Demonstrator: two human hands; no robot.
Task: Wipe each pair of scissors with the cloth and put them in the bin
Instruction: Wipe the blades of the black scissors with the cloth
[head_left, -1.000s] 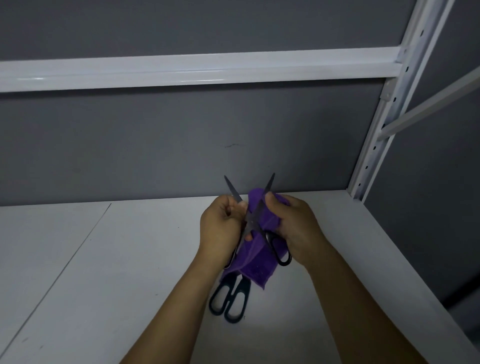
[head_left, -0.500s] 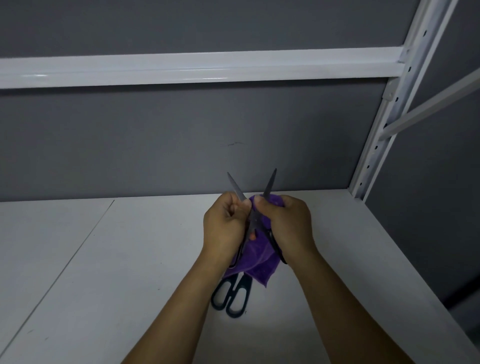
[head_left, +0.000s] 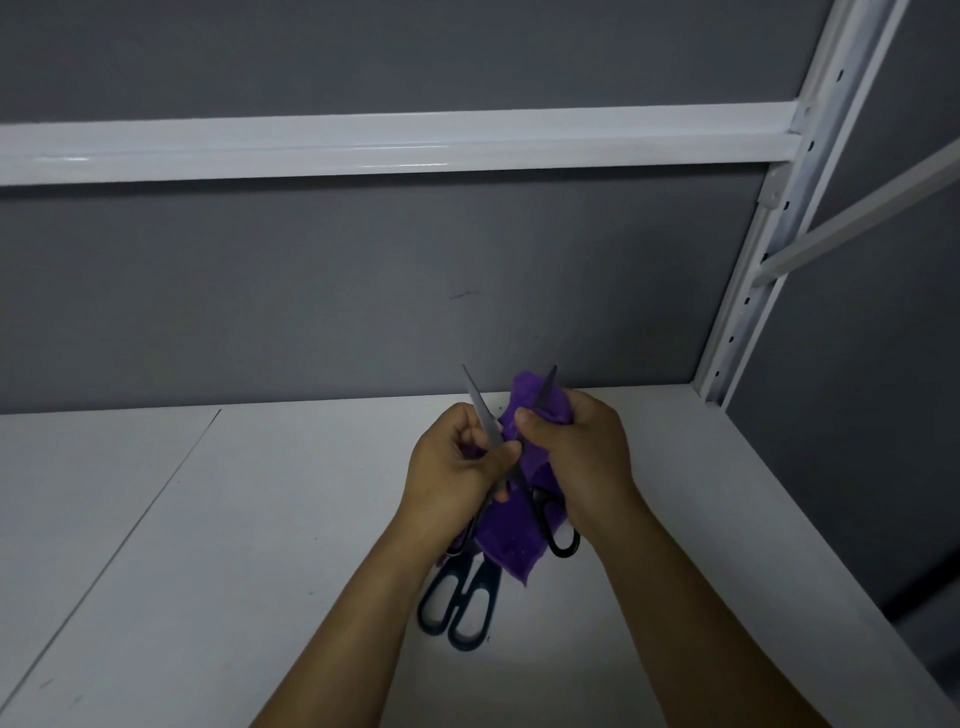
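An open pair of scissors (head_left: 519, 467) with black handles is held blades up, spread in a V, near the shelf's back edge. A purple cloth (head_left: 511, 535) wraps one blade and hangs below. A second, closed black-handled pair (head_left: 460, 603) lies flat on the shelf underneath.

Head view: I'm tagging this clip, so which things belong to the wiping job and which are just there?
In the job:
- open scissors, held in the left hand
- purple cloth, held in the right hand
- second scissors, lying on the shelf

Just there:
- shelf board
- rack post
- crossbar

No bin in view.
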